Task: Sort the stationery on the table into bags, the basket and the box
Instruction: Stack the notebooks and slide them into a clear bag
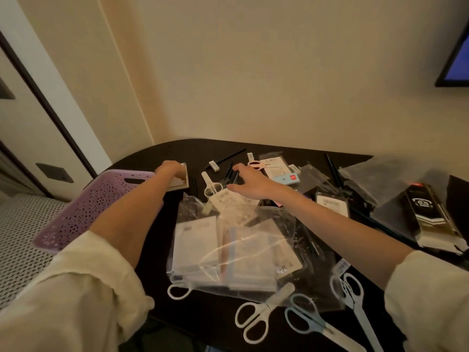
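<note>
Closest to the camera there are 3 pairs of scissors lying flat on the dark table (pixel 152 158): a white pair (pixel 256 318), a light blue pair (pixel 312 323) just right of it, and another pale pair (pixel 355 301) further right. Just behind those sits a clear plastic bag (pixel 233 247) already stuffed with packs of white notepads, with a white scissor handle (pixel 179 290) sticking out from under its near left corner. Off to the left a purple perforated basket (pixel 86 209) hangs over the table edge. On the right is a black pen-refill box (pixel 429 214).

Further back, the right hand (pixel 250 184) reaches forward with fingers spread loose over a bunch of black pens (pixel 229 175), not gripping anything as far as I can see. The left hand (pixel 170 168) is curled around a small beige pad (pixel 181 180) right beside the basket's far rim. Past that is a white eraser (pixel 214 165).
</note>
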`<action>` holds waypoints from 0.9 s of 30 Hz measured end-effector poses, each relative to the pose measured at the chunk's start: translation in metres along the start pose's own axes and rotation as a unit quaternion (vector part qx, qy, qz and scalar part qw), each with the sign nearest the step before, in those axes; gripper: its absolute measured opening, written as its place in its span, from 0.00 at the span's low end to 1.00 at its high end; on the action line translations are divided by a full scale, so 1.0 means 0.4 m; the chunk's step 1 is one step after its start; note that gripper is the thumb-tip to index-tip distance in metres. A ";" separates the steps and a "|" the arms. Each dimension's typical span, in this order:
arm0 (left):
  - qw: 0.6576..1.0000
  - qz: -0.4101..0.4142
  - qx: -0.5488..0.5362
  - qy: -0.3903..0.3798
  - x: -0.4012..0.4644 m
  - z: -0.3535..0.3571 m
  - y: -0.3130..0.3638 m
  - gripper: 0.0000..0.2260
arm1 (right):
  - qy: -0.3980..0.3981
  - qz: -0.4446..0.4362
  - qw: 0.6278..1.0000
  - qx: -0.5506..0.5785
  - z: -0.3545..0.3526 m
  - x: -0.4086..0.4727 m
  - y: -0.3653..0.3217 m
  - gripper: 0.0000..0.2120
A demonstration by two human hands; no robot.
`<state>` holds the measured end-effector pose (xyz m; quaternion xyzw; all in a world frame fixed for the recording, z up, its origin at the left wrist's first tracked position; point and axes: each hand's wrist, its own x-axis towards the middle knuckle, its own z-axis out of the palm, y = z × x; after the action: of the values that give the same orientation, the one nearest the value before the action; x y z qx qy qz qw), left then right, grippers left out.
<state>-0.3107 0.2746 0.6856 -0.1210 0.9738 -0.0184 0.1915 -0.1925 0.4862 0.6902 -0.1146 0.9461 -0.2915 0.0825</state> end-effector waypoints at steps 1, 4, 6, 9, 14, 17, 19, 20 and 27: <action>1.000 -0.005 -0.004 -0.014 -0.011 -0.007 0.003 0.30 | -0.004 0.001 1.000 0.000 0.004 0.006 0.005 0.31; 0.999 -0.013 -0.009 -0.046 -0.010 -0.028 0.003 0.33 | -0.005 0.005 1.000 0.012 0.008 0.016 0.015 0.31; 0.997 -0.030 -0.050 -0.054 0.029 -0.028 -0.009 0.36 | 0.002 0.004 1.000 0.020 0.006 0.015 0.018 0.30; 0.995 -0.052 -0.081 -0.034 0.076 -0.012 -0.026 0.42 | 0.010 0.006 0.999 0.032 0.002 0.013 0.020 0.29; 0.971 -0.083 -0.189 0.124 0.013 -0.005 -0.009 0.27 | 0.025 0.010 0.999 0.045 -0.010 -0.003 0.019 0.28; 0.932 -0.006 -0.317 0.175 -0.021 -0.024 0.014 0.17 | 0.054 0.007 0.996 0.073 -0.027 -0.023 0.017 0.26; 0.904 0.045 -0.380 0.190 -0.060 -0.048 0.027 0.15 | 0.079 0.008 0.991 0.111 -0.039 -0.041 0.019 0.24; 0.887 0.070 -0.411 0.198 -0.088 -0.059 0.035 0.15 | 0.091 0.009 0.988 0.128 -0.045 -0.051 0.020 0.24; 0.774 0.208 -0.585 0.120 -0.340 -0.090 0.066 0.18 | 0.202 0.005 0.952 0.229 -0.092 -0.158 0.020 0.24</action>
<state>-0.2083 0.3330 0.7671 -0.0005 0.8129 0.5813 -0.0359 -0.1415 0.5290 0.7212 -0.0264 0.8514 -0.5169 -0.0851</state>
